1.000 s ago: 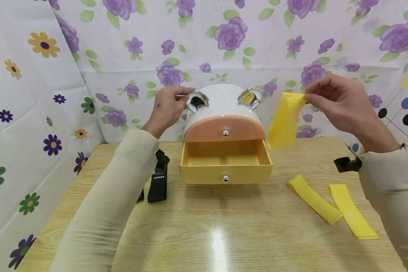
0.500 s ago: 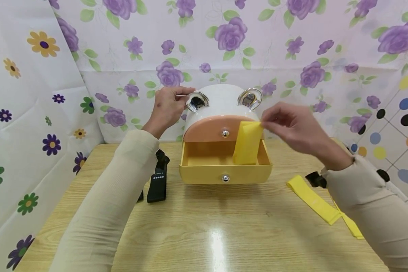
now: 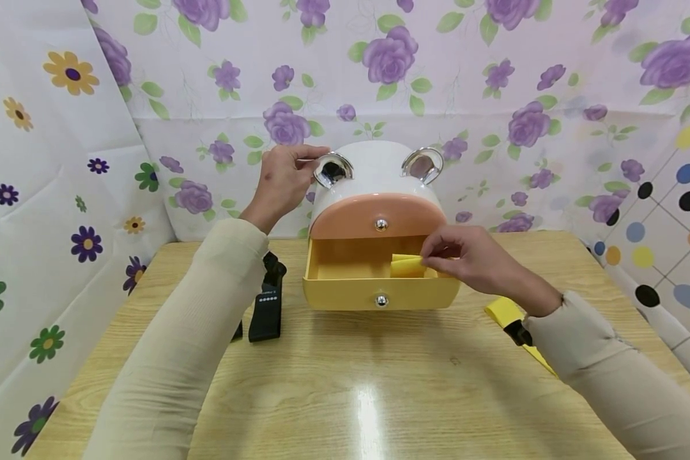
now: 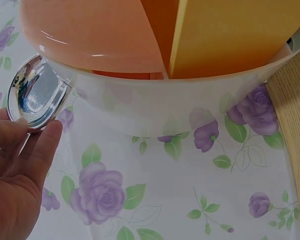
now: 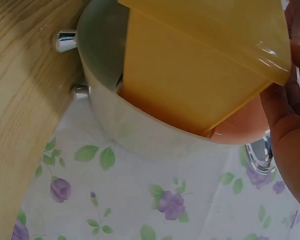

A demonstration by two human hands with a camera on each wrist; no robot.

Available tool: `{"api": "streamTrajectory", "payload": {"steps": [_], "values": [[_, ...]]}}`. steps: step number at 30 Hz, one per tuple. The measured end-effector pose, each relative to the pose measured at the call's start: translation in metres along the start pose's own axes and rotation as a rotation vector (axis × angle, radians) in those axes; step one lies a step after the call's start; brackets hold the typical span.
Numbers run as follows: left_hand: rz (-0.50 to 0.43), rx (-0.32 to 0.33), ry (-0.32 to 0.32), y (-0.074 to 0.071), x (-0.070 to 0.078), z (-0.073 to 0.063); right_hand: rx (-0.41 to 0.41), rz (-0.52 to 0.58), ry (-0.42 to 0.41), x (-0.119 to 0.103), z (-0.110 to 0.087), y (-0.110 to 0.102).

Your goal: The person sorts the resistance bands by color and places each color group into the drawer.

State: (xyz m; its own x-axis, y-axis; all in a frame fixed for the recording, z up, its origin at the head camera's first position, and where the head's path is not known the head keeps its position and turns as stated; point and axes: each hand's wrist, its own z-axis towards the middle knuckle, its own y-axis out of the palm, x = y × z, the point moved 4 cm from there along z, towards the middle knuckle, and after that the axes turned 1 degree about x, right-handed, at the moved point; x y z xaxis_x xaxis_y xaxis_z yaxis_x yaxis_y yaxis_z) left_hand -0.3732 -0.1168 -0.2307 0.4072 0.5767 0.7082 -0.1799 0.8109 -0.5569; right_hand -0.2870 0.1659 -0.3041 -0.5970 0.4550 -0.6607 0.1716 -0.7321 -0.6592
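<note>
A white animal-shaped drawer box with silver ears and a peach upper drawer stands on the table. Its yellow lower drawer is pulled out. My left hand pinches the box's left silver ear between thumb and fingers. Over the right side of the drawer, my right hand pinches a folded yellow resistance band, whose lower part is inside the drawer behind the front wall. In the right wrist view the right hand is at the drawer's rim; the band is hidden there.
On the right of the wooden table, a yellow resistance band lies partly under my right forearm, with another yellow strip showing beside it. Black resistance bands lie left of the box. A flowered cloth hangs behind.
My right hand has carried the yellow band leftward from beside the box and down into the pulled-out drawer. The left hand has stayed on the ear.
</note>
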Motion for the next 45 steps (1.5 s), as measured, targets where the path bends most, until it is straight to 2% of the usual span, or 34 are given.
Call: {"api": "streamTrajectory", "payload": {"steps": [9, 19, 23, 31, 45], "values": [[0.000, -0.003, -0.001, 0.000, 0.001, 0.000, -0.001, -0.024, -0.059, 0.008, 0.002, 0.001], [0.005, 0.006, -0.001, -0.001, 0.002, -0.001, 0.090, -0.013, -0.079, 0.008, -0.007, -0.019], [0.004, 0.003, -0.004, -0.001, 0.001, -0.001, 0.127, -0.051, -0.047, 0.013, -0.016, -0.030], [-0.001, 0.001, -0.016, -0.002, 0.001, 0.000, 0.144, -0.129, 0.014, 0.026, -0.033, -0.045], [0.010, 0.003, -0.010, 0.000, 0.002, -0.001, 0.132, -0.159, 0.156, 0.061, -0.057, -0.051]]}}
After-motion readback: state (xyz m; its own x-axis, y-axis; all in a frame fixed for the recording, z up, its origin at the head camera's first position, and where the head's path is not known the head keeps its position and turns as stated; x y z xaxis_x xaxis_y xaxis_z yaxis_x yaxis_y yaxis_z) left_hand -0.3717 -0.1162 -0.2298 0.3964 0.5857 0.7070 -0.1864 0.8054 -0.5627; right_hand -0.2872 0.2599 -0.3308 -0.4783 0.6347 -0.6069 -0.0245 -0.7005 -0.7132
